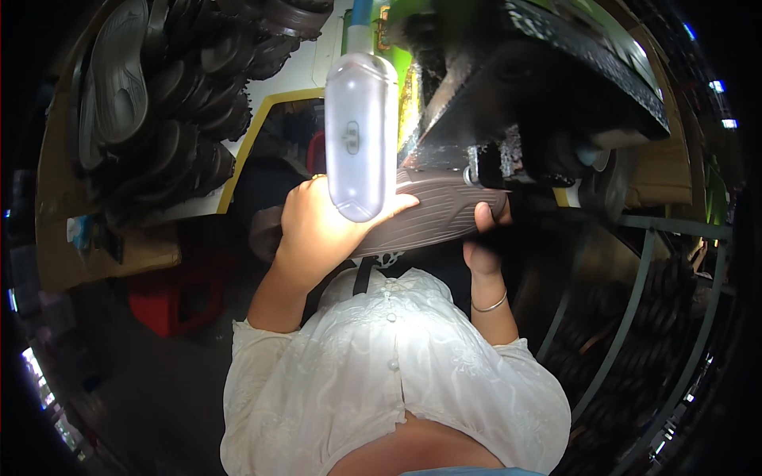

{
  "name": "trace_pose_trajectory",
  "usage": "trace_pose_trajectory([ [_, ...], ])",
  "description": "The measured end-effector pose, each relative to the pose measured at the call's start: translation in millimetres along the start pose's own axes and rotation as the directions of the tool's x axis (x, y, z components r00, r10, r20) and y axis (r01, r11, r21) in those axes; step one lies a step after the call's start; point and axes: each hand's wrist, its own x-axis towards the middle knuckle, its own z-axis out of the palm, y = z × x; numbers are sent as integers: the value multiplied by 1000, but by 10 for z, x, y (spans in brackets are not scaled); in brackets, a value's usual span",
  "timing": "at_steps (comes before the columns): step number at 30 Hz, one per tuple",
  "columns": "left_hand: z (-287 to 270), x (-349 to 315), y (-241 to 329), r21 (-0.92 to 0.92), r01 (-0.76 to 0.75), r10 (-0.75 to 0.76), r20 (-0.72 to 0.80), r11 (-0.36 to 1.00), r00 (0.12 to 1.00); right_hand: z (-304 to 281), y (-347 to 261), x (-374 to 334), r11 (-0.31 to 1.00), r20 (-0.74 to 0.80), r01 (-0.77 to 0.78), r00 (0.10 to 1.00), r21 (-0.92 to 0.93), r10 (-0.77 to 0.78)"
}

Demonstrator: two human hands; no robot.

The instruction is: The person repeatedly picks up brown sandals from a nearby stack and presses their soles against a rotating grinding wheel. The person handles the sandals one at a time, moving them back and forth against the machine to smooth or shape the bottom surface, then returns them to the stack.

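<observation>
- Left hand (317, 226) and right hand (482, 238) are gripping a dark ribbed shoe sole (432, 213), holding it against the black machine (548, 95).
- Piled soles (159, 103) are waiting at the upper left.

The shoe sole (436, 210) looks like matt dark rubber, ribbed with fine grooves. The lamp (362, 135) above it is smooth, frosted plastic, glowing. The machine (548, 87) is dark, rough-textured metal; the blouse (381, 373) is white embroidered cloth.

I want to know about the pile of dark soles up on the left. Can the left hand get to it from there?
Probably not right away. The left hand is gripping the ridged shoe sole at the machine, and the pile of dark soles sits well off to the side.
</observation>
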Motion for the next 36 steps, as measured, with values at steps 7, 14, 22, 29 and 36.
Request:
trace_pose_trajectory([
  [7, -151, -62, -180, 4, 205, -204, 132, 979, 970, 180, 98, -3, 992, 49, -31, 998, -126, 37],
  [14, 193, -305, -435, -195, 213, -207, 53, 957, 977, 214, -11, 136, 954, 169, -52, 980, -295, 106],
  [22, 1115, -638, -634, -544, 79, -160, -102, 835, 982, 242, -147, 413, 795, 296, -13, 924, -607, 242],
  [29, 964, -154, -81, -798, -14, -96, -89, 602, 991, 258, -279, 662, 863, 438, 94, 886, -497, 156],
  [36, 911, -35, 3, -845, 202, -268, 73, 495, 961, -287, -113, 139, 816, 507, -279, 669, -506, 544],
])
